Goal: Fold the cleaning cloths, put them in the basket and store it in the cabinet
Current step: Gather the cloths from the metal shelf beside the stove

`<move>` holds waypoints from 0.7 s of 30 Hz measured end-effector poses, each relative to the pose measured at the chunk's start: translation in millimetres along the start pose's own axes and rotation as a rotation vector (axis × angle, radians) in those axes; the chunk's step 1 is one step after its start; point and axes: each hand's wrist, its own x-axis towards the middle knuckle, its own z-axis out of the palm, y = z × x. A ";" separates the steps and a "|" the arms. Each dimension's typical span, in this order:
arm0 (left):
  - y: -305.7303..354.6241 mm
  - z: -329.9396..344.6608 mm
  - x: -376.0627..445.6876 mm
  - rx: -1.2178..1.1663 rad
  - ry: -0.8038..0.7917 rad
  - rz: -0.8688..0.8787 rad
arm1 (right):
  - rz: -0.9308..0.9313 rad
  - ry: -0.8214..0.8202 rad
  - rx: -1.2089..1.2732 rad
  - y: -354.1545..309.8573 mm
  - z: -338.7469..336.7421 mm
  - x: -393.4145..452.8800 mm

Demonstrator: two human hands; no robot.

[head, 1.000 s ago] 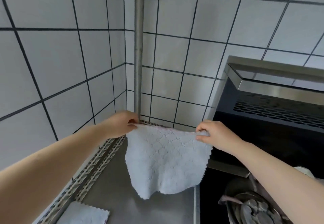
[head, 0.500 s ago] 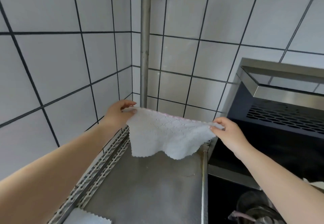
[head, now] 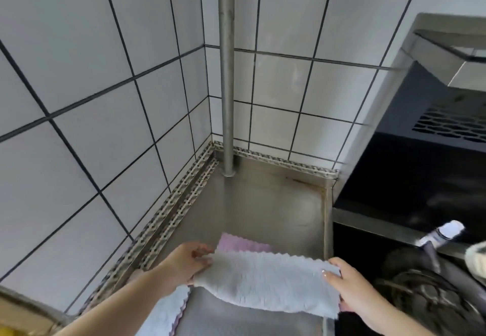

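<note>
Nearest, a second pale cloth [head: 168, 312] with a pink underside lies on the steel bench [head: 276, 204] under the left forearm. Just past it both hands hold the grey-white cleaning cloth [head: 265, 280] stretched low over the bench: the left hand [head: 184, 264] pinches its left end with curled fingers, and the right hand [head: 349, 283] grips the right end, thumb on top. The cloth looks doubled into a long band, its pink face [head: 236, 242] showing at the far edge. To fold it well, I'd keep the band taut, line the scalloped edges up, lay it flat, then bring one end over the other. No basket or cabinet is in view. To the right, a dark sink [head: 420, 296] holds something wiry and blurred; I can't tell what. Farthest back, a pipe [head: 226, 72] rises in the tiled corner.
</note>
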 end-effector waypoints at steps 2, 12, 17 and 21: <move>-11.5 6.2 0.1 -0.002 -0.018 -0.034 | 0.003 0.000 -0.138 18.5 3.7 1.4; -9.0 22.3 40.8 0.111 0.148 0.040 | 0.104 0.045 -0.140 20.8 6.6 29.0; -5.1 31.6 67.1 0.127 0.188 0.020 | 0.133 0.062 -0.152 16.0 10.9 45.3; -5.9 35.7 81.5 0.137 0.223 -0.003 | 0.114 0.068 -0.247 12.7 12.6 55.7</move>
